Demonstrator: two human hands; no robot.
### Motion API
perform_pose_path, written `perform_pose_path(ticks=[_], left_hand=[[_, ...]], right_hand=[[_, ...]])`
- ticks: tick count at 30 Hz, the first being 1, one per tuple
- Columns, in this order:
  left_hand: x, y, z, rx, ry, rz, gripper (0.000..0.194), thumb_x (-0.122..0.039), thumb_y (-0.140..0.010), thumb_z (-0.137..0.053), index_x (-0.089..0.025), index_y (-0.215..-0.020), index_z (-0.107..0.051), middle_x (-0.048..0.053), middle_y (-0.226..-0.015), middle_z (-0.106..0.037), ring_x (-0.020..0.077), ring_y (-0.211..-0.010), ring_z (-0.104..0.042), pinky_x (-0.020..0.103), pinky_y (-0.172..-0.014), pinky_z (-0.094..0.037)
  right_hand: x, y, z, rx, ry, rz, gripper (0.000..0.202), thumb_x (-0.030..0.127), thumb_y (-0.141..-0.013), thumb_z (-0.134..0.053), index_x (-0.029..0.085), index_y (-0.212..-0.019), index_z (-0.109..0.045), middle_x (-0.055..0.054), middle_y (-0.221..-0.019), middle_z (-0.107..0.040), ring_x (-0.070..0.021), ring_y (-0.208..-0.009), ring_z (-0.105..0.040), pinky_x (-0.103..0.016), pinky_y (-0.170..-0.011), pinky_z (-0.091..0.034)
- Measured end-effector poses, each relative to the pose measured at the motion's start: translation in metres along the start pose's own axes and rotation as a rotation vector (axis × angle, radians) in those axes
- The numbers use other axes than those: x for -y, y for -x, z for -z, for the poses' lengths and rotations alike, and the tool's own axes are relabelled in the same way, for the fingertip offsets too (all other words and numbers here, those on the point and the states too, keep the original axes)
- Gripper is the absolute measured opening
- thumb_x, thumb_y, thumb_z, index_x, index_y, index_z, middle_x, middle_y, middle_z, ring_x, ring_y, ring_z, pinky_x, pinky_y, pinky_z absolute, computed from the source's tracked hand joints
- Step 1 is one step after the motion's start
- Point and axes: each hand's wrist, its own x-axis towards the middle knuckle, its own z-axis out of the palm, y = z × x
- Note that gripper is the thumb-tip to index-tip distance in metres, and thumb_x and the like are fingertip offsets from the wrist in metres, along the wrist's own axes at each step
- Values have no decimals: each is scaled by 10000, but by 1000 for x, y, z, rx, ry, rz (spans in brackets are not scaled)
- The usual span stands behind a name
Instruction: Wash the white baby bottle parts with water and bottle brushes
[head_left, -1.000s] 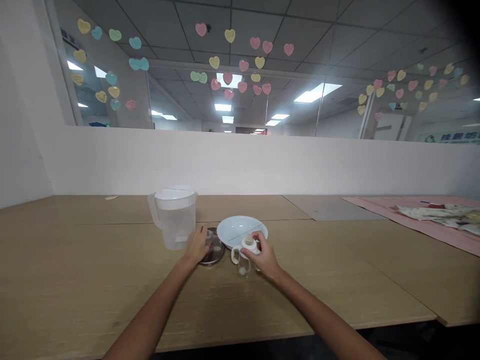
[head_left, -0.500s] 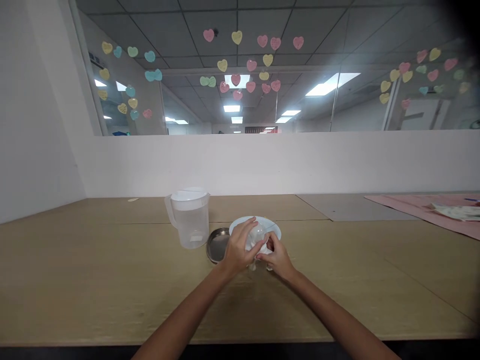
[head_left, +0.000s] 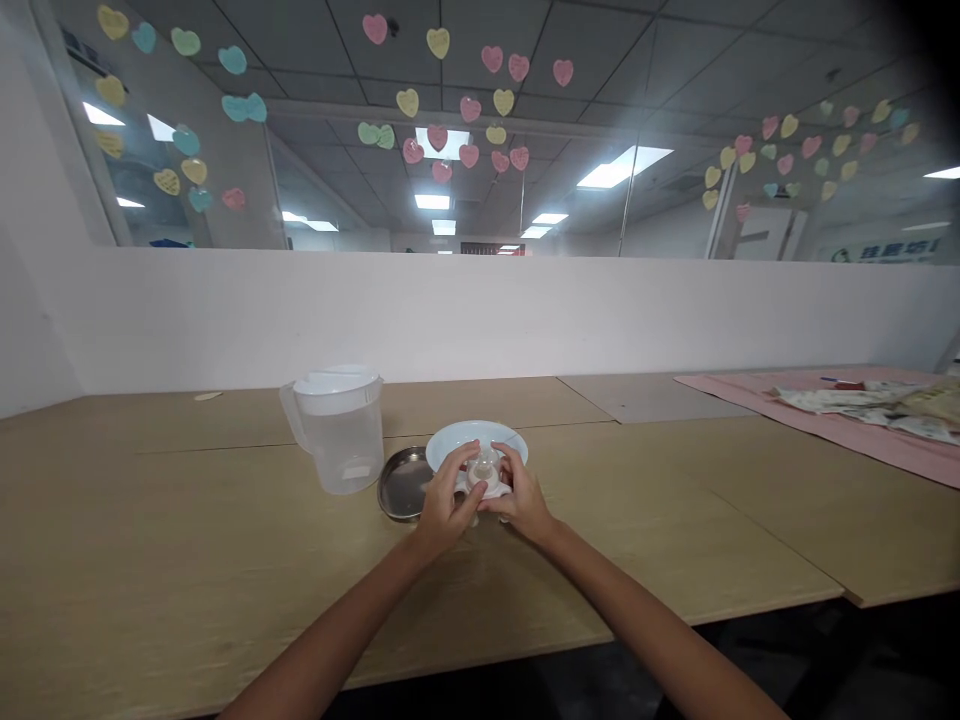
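Note:
Between my hands is what looks like a baby bottle (head_left: 484,468), with a clear domed cap, a white collar and white side handles. From the left, my left hand (head_left: 448,505) wraps round it, thumb at the collar. My right hand (head_left: 525,500) grips the opposite side, fingertips by the dome and thumb low at the front. Most of the lower part is hidden by the hands. Right behind them stands a white bowl or plate (head_left: 457,432). A shallow metal tray (head_left: 401,485) lies just left of my left hand.
A translucent lidded plastic pitcher (head_left: 345,430) stands left of the tray, its handle pointing left. At far right a pink cloth (head_left: 739,390) carries packets (head_left: 840,400). A white wall (head_left: 480,310) with a window above closes off the table's (head_left: 225,560) back.
My view has turned right, so everything sits further left. My hands have shifted their grip, and the bottle's dome and collar now show more plainly between them.

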Motion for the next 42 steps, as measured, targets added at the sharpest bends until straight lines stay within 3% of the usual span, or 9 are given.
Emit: perform_pose_path(ticks=[6,14,24,27,30,34,38,42], left_hand=[[6,8,-9,-20,98,134,386,-317,-822,-441,-199,-1188,-408,83,-1169,-503,175,-1051,-486,333,-911,-389],[9,10,-15,-88,213,221,365,-365,-864,-332,-176,-1153,-451,94,-1129,-527,184,-1020,-502,361,-882,-411],[10,8,-17,-84,209,246,372,-374,-870,-302,-188,-1154,-454,85,-1166,-511,177,-1073,-478,338,-917,-394],[13,10,-13,-18,126,176,400,-363,-870,-304,-208,-1224,-405,73,-1215,-486,177,-1105,-457,332,-936,-372],[17,11,-3,120,-14,53,461,-353,-860,-338,-210,-1298,-316,82,-1202,-500,186,-1087,-465,343,-931,-357],[23,10,8,139,-113,-30,598,-382,-827,-398,-191,-1352,-182,100,-1156,-527,210,-1055,-474,372,-921,-338],[24,8,12,22,-61,-19,692,-385,-830,-379,-168,-1368,-1,104,-1148,-532,209,-1080,-458,386,-951,-292],[21,8,14,-71,-92,3,704,-373,-820,-396,-165,-1360,5,113,-1154,-514,211,-1058,-464,386,-917,-318]], right_hand=[[5,0,5,22,70,66,763,509,-569,-675,223,-1235,-437,-2,-799,-611,-137,-615,-531,-227,-582,-436],[0,-2,2,36,-45,49,675,444,-604,-674,218,-1204,-462,-50,-1041,-599,-173,-777,-583,-281,-704,-473],[0,-4,2,58,-85,58,692,414,-615,-675,207,-1214,-396,-44,-939,-613,-162,-765,-581,-287,-692,-468],[-1,-3,5,97,-80,67,659,435,-671,-623,207,-1235,-368,-52,-973,-597,-166,-788,-570,-283,-706,-454],[-2,-2,9,125,-71,103,686,477,-716,-560,189,-1282,-301,-32,-880,-587,-151,-713,-548,-259,-661,-439],[-1,0,11,46,-43,122,631,463,-815,-405,164,-1329,-197,3,-749,-542,-117,-574,-480,-240,-585,-405],[4,1,9,-123,-81,90,446,397,-852,-353,172,-1236,-322,-18,-800,-545,-120,-617,-497,-242,-598,-408],[6,1,7,-244,-160,71,353,361,-857,-354,170,-1151,-384,-35,-835,-546,-130,-677,-519,-251,-619,-428]])
